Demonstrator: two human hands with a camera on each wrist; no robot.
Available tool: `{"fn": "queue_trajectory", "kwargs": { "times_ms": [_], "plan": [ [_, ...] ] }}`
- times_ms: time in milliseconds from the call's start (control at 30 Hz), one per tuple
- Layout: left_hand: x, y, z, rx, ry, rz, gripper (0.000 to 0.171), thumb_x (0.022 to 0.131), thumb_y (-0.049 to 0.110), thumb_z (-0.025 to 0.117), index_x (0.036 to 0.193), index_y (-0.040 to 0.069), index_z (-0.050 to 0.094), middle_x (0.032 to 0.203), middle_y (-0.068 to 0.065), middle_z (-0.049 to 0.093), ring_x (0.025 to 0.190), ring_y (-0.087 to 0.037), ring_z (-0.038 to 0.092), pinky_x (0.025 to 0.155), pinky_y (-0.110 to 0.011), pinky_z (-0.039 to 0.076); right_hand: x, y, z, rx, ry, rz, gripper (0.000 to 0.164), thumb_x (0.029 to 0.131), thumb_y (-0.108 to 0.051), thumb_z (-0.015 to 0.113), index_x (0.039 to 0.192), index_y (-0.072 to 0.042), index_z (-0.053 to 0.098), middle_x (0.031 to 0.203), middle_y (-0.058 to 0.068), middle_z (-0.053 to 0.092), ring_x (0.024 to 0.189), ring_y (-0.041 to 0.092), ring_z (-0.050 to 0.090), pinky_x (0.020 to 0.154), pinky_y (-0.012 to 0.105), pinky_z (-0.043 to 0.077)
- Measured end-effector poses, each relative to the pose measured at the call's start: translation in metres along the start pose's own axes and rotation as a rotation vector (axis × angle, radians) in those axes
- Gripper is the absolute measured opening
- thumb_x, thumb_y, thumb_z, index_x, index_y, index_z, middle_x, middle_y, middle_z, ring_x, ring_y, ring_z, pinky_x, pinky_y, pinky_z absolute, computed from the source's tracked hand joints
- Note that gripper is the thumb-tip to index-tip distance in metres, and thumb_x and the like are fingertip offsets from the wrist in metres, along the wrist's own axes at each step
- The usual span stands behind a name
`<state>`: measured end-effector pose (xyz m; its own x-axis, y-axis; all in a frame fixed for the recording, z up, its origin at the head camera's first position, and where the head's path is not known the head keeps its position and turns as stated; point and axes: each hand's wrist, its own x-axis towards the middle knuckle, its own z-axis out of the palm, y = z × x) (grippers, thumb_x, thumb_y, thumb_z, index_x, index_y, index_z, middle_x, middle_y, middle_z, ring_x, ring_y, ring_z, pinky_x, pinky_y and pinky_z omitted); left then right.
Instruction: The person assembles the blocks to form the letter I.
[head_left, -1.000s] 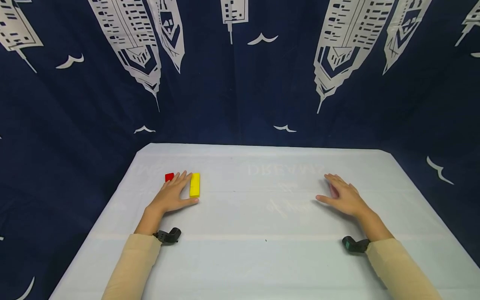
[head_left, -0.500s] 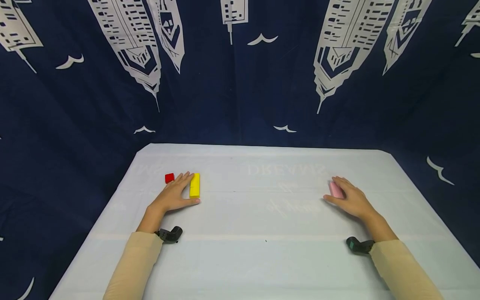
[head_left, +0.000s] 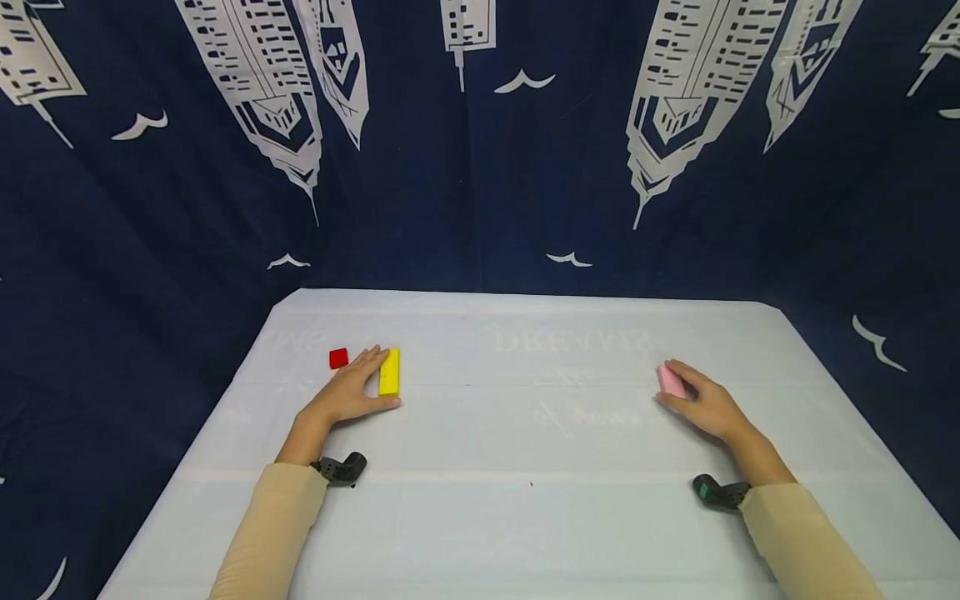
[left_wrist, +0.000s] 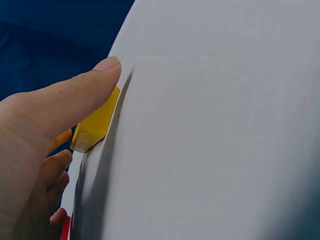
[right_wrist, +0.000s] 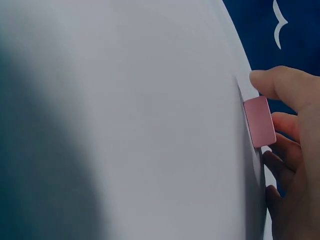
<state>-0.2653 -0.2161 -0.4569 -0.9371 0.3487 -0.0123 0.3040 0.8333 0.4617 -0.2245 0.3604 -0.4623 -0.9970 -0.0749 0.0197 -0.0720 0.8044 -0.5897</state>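
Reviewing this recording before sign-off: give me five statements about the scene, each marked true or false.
The left grip is beside the long yellow rectangular block. True.
The pink rectangular block rests on the yellow block. False: they lie apart on the white-covered table.
The right grip is beside the pink block. True.
In the head view, the small red block lies left of the yellow block. True.
Plain white cloth hangs behind the table. False: patterned dark blue cloth hangs there.
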Motion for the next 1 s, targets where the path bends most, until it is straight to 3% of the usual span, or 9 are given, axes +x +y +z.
{"fn": "queue_trajectory", "kwargs": {
  "times_ms": [200,667,1000],
  "plan": [
    [0.002,0.0,0.002,-0.026,-0.002,0.001,0.095,0.081,0.051,0.073,0.154,0.007,0.029,0.159,-0.018,0.021,0.146,-0.037,0.016,0.113,-0.062,0.017,0.0,0.006,-0.001,0.034,0.016,-0.001,0.074,0.091,-0.036,0.068,0.146,0.003,0.038,0.148,0.033,0.031,0.135,0.055,0.026,0.107,0.066,0.024],
    [0.006,-0.004,0.006,-0.123,0.033,0.013,0.092,0.079,0.043,0.078,0.153,0.01,0.033,0.157,-0.018,0.027,0.146,-0.038,0.016,0.112,-0.063,0.018,0.001,0.014,0.005,0.058,0.053,0.028,0.077,0.09,-0.042,0.068,0.147,0.0,0.038,0.149,0.034,0.029,0.135,0.056,0.023,0.106,0.069,0.022],
    [0.008,-0.005,0.006,-0.169,0.037,-0.017,0.097,0.077,0.04,0.081,0.153,0.009,0.03,0.156,-0.018,0.028,0.144,-0.039,0.021,0.112,-0.062,0.021,0.0,0.012,0.009,0.077,0.064,0.061,0.078,0.09,-0.044,0.068,0.148,-0.002,0.037,0.151,0.032,0.028,0.136,0.055,0.022,0.106,0.069,0.021]
  ]
}}
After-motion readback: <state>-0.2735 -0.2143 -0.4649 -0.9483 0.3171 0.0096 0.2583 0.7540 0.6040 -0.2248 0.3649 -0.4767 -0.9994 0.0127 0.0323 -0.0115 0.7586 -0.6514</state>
